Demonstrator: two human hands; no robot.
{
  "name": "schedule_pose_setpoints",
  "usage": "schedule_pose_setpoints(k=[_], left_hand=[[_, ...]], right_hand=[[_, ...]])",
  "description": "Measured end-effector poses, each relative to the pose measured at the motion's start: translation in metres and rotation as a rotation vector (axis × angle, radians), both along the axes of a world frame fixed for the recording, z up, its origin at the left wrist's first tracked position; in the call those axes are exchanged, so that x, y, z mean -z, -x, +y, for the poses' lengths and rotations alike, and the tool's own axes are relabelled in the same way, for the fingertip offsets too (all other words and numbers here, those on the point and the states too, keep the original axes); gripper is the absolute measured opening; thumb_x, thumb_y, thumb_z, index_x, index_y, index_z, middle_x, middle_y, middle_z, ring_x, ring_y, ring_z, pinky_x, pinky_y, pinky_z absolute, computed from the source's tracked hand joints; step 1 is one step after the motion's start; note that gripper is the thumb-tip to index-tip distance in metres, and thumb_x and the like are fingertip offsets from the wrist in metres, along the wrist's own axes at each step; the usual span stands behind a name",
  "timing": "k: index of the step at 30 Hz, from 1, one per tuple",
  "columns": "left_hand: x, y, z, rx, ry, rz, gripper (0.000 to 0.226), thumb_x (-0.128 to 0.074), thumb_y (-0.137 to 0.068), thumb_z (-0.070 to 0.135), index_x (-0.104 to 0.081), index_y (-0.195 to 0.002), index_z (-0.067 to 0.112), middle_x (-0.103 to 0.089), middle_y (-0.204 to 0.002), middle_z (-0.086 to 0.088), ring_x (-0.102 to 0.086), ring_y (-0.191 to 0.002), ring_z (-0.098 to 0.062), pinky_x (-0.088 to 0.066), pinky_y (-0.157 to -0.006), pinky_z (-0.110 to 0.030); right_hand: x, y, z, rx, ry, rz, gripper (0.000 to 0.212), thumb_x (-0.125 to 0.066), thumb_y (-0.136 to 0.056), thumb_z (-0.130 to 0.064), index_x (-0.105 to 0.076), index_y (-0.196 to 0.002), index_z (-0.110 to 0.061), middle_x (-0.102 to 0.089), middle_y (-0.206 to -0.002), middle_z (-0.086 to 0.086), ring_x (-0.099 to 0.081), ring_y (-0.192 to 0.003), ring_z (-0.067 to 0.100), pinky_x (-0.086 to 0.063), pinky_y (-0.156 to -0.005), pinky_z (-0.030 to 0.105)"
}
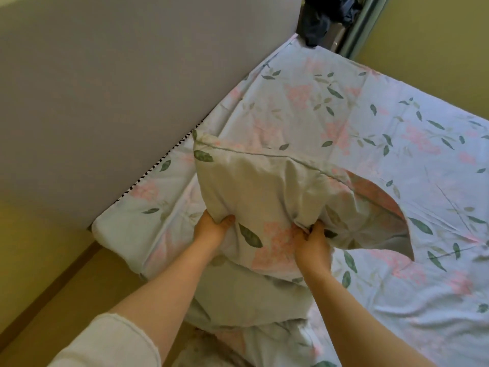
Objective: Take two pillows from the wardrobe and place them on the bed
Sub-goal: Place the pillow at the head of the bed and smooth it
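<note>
You are holding a pillow up over the bed, near the corner by the gray headboard. Your left hand pinches its bottom edge, fingers closed tight on the cloth. Your right hand grips the same edge too, just beside a pink flower on the cover. A second pillow sits under your arms at the near edge of the bed. The open end of the cover hangs down on the right.

Single head-worn wide-angle view, tilted forward and down from above the bed corner, close over both forearms, facing the grey headboard at upper left, with a yellow wall at the far right.
</note>
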State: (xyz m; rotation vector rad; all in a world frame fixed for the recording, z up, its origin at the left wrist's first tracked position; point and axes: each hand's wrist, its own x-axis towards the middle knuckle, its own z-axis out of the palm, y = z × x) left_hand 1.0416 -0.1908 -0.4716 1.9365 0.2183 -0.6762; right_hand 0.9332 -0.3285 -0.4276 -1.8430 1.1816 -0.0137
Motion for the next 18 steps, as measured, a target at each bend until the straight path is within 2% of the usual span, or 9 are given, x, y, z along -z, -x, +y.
schedule_pose_setpoints(k=[3,5,8,10,12,16,18], left_hand=[[0.009,-0.01,0.026,-0.021,-0.003,0.075,0.049,-0.06,-0.085,0.031,-0.047,-0.128,0.011,-0.056,-0.13,-0.014,-0.053,-0.116,-0.033,-0.043,-0.1,-0.043],[0.006,-0.012,0.037,-0.027,0.035,0.055,0.047,-0.06,-0.086,0.029,-0.049,-0.127,0.012,-0.058,-0.127,-0.013,-0.054,-0.116,-0.033,-0.044,-0.1,-0.046],[-0.014,-0.017,0.041,-0.048,0.105,-0.028,0.046,-0.059,-0.087,0.024,-0.046,-0.13,0.015,-0.056,-0.128,-0.008,-0.053,-0.118,-0.029,-0.042,-0.103,-0.047],[-0.027,-0.021,0.043,-0.044,0.11,-0.109,0.043,-0.057,-0.089,0.021,-0.047,-0.13,0.015,-0.056,-0.125,-0.004,-0.051,-0.117,-0.024,-0.042,-0.102,-0.043],[-0.04,-0.026,0.045,-0.054,0.114,-0.181,0.04,-0.056,-0.09,0.022,-0.048,-0.128,0.017,-0.056,-0.119,-0.001,-0.052,-0.114,-0.022,-0.043,-0.099,-0.039],[-0.063,-0.037,0.053,-0.075,0.066,-0.315,0.034,-0.054,-0.09,0.026,-0.052,-0.123,0.016,-0.061,-0.118,-0.006,-0.055,-0.111,-0.027,-0.045,-0.095,-0.039],[-0.074,-0.042,0.059,-0.092,0.064,-0.362,0.031,-0.052,-0.091,0.022,-0.052,-0.121,0.012,-0.062,-0.117,-0.01,-0.056,-0.109,-0.029,-0.045,-0.091,-0.038]], right_hand=[[-0.004,-0.018,0.021,-0.022,0.043,0.015,0.028,-0.036,-0.098,-0.021,-0.04,-0.124,-0.011,-0.045,-0.092,0.004,-0.042,-0.081,0.025,-0.034,-0.073,0.035],[-0.007,-0.024,0.029,-0.022,0.078,0.014,0.026,-0.036,-0.097,-0.02,-0.041,-0.12,-0.01,-0.048,-0.091,0.004,-0.045,-0.08,0.026,-0.035,-0.071,0.035],[-0.014,-0.03,0.031,0.014,0.101,-0.031,0.021,-0.036,-0.096,-0.019,-0.043,-0.113,-0.009,-0.049,-0.083,0.004,-0.047,-0.075,0.029,-0.034,-0.066,0.034],[-0.022,-0.036,0.031,0.029,0.096,-0.087,0.012,-0.036,-0.095,-0.017,-0.043,-0.104,-0.012,-0.045,-0.072,0.0,-0.043,-0.063,0.019,-0.029,-0.056,0.033],[-0.031,-0.042,0.032,0.028,0.094,-0.16,0.005,-0.037,-0.095,-0.018,-0.041,-0.097,-0.016,-0.042,-0.069,-0.005,-0.04,-0.06,0.013,-0.027,-0.054,0.032],[-0.049,-0.056,0.038,0.034,0.075,-0.3,0.009,-0.04,-0.093,-0.019,-0.047,-0.091,-0.014,-0.046,-0.068,-0.001,-0.043,-0.062,0.019,-0.03,-0.053,0.03],[-0.062,-0.061,0.038,-0.004,0.06,-0.313,0.012,-0.042,-0.091,-0.017,-0.047,-0.08,-0.014,-0.043,-0.063,0.001,-0.04,-0.058,0.019,-0.03,-0.053,0.03]])
